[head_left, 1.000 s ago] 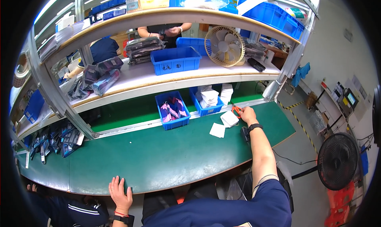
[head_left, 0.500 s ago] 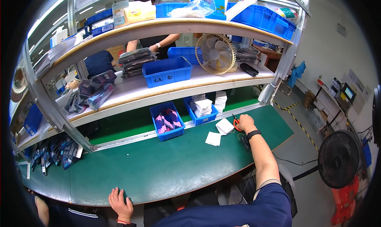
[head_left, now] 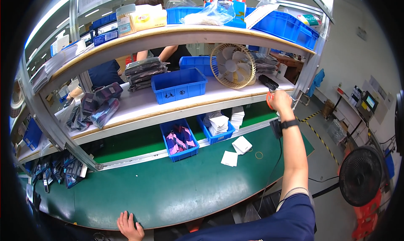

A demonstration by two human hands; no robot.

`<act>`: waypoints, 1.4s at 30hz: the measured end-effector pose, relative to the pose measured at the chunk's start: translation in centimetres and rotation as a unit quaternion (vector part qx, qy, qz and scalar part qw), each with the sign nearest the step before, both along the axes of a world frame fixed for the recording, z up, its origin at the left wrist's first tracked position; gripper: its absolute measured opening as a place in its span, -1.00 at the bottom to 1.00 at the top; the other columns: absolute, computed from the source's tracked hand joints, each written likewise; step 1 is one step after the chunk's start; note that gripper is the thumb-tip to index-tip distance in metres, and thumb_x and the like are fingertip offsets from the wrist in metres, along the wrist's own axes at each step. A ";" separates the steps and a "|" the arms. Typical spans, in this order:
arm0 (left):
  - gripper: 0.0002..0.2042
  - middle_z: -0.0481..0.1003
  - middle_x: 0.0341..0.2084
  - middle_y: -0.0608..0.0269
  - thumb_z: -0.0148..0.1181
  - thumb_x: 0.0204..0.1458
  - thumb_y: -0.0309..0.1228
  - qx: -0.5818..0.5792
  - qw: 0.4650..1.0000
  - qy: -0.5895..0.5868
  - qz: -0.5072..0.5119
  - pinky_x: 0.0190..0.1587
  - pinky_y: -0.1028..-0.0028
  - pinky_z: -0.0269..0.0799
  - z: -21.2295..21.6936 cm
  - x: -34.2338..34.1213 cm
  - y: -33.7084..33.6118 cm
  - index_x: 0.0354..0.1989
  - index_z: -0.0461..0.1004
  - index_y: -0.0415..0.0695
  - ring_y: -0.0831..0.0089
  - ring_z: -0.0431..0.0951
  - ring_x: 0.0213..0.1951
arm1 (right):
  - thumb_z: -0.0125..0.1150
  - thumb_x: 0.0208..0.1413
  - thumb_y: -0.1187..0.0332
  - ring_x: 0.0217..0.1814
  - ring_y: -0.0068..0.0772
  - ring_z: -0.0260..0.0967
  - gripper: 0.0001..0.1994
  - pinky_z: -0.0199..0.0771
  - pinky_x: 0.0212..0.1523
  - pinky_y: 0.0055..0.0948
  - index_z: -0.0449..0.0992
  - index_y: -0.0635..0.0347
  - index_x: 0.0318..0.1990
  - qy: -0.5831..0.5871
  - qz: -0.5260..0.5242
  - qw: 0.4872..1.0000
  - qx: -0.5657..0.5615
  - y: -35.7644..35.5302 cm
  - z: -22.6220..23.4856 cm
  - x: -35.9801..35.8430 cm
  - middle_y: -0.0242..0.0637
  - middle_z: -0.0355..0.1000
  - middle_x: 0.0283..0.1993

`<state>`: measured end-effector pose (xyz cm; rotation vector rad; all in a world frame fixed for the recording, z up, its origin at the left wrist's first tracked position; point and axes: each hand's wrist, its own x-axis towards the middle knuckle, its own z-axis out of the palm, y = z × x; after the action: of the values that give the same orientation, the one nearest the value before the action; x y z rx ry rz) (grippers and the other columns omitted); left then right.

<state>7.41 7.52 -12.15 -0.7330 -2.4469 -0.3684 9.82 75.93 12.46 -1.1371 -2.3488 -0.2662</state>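
Note:
My right hand (head_left: 280, 102) is raised at the right end of the middle shelf, its fingers closed round scissors with orange-red handles (head_left: 269, 99). Just below that hand is a black device (head_left: 276, 128) with a cable; whether the hand holds it too, I cannot tell. My left hand (head_left: 130, 227) lies at the near edge of the green table (head_left: 139, 199), fingers stretched out, holding nothing. A small stack of white cards (head_left: 242, 144), a flat white card (head_left: 229, 158) and a thin rubber band (head_left: 259, 155) lie on the table.
Against the shelf stand a blue bin of pink and navy pieces (head_left: 180, 157) and a blue bin of white cards (head_left: 223, 135). The middle shelf bears a fan (head_left: 232, 66), a blue bin (head_left: 179, 89) and bagged goods (head_left: 145, 72). Bagged pieces (head_left: 63, 169) lie left. A co-worker's arms show behind.
My right hand has risen from the table beside the white cards to the middle shelf, carrying the scissors. The black device has shifted up with it, and the rubber band lies uncovered.

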 end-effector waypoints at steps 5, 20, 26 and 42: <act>-0.60 0.36 -0.04 -0.11 -0.08 -0.13 -0.28 -0.001 1.000 0.007 0.022 0.10 -0.02 0.08 -0.1 0.1 -0.1 -0.16 0.41 -0.30 -0.05 0.28 0.07 | 0.24 -0.17 0.35 0.02 -0.10 0.40 -0.68 0.45 -0.05 -0.25 0.55 0.22 -0.17 -0.135 -0.041 0.987 -0.082 0.4 4.7 -4.7 -0.05 0.45 -0.05; -0.63 0.42 -0.12 -0.02 -0.02 -0.22 -0.26 0.031 0.999 0.008 0.018 0.03 0.05 0.18 1.8 0.0 1.3 -0.26 0.48 -0.22 0.03 0.35 -0.02 | 0.27 -0.32 0.31 -0.23 -0.01 0.47 -0.76 0.47 -0.19 -0.17 0.52 0.35 -0.55 -0.108 0.045 0.993 -0.024 -9.9 4.1 -1.2 0.04 0.47 -0.43; -0.64 0.44 -0.11 0.05 0.05 -0.26 -0.29 0.039 0.998 0.019 0.034 0.03 0.09 0.19 1.2 0.3 0.0 -0.25 0.50 -0.16 0.10 0.38 -0.03 | 0.24 -0.34 0.33 -0.43 -0.05 0.39 -0.82 0.38 -0.41 -0.18 0.46 0.28 -0.66 -0.006 0.428 0.903 0.039 -25.8 3.3 -5.4 -0.08 0.39 -0.54; -0.64 0.33 -0.01 -0.05 0.23 -0.16 -0.36 0.142 0.986 -0.076 0.035 0.10 0.13 0.19 -0.2 7.0 -2.8 -0.13 0.43 -0.17 0.02 0.29 0.09 | 0.25 -0.12 0.28 -0.34 -0.09 0.44 -0.82 0.46 -0.31 -0.21 0.49 0.21 -0.50 0.181 0.451 0.873 0.042 -31.5 -1.0 -18.2 -0.16 0.43 -0.41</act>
<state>14.44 4.68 -12.33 -0.5117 -2.4792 -0.7524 -8.36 44.47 11.47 0.0443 -2.2172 0.1721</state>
